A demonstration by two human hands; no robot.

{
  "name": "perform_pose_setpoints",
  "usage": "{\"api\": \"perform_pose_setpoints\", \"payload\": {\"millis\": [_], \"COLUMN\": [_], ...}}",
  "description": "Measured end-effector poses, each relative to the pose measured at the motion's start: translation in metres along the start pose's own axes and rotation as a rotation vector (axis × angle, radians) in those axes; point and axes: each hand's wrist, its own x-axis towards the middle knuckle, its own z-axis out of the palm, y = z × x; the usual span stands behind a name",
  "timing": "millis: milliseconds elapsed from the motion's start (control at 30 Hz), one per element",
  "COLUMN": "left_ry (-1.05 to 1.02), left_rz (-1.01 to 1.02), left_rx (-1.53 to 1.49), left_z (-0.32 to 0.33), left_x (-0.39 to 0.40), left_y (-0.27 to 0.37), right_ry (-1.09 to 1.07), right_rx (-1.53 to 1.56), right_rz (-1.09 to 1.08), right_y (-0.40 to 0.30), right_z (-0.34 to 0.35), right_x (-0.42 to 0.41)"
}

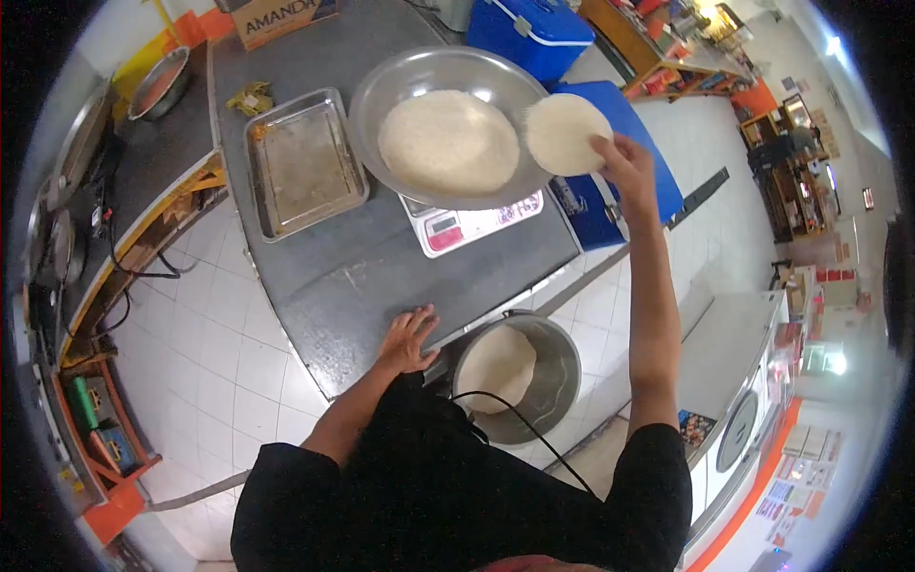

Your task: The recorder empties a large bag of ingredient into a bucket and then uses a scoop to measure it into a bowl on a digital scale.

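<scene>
My right hand (627, 168) grips the edge of a round vessel (568, 136) heaped with pale grain that looks like rice. It is held beside the right rim of a wide stainless-steel bowl (457, 66), whose bottom bears a mound of the same pale grain (449, 143). Under the bowl is a white digital kitchen scale (468, 232), its display and keys partly showing. My left hand (407, 341) rests with fingers apart on the near edge of the dark grey table (343, 286). On the floor below, a grey bucket (561, 379) contains more pale grain.
Left of the bowl lies a stained metal tray (307, 168) with a crumpled wrapper (250, 99) behind it. Blue cool boxes (529, 36) stand beyond the table and at its right. A cardboard box (282, 21) sits at the far end. A black cord (529, 422) crosses before the bucket.
</scene>
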Motion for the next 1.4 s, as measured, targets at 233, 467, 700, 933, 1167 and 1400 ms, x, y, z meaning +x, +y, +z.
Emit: {"api": "perform_pose_setpoints", "payload": {"millis": [233,467,700,933,1167,1400], "left_ry": [0.035,0.087,0.081,0.043,0.09,-0.009], "left_rz": [0.013,0.035,0.027,0.04,0.103,0.103], "left_rx": [-0.066,-0.061,-0.039,0.005,0.152,0.206], "left_z": [-0.002,0.006,0.013,0.023,0.041,0.05], "left_x": [-0.008,-0.001,0.0,0.01,0.016,0.013], "left_y": [-0.004,-0.009,-0.01,-0.001,0.003,-0.005], "right_ry": [0.157,0.127,0.331,0.744,0.767,0.315], "right_rx": [-0.717,-1.178,-0.978,0.025,-0.117,-0.813], "right_rz": [-0.44,-1.04,-1.082,-0.204,0.77,0.769], "right_y": [-0.008,0.019,0.017,0.158,0.514,0.777], "right_z": [0.105,0.113,0.068,-0.039,0.0,0.082], "right_x": [0.031,0.041,-0.019,-0.184,-0.415,-0.471]}}
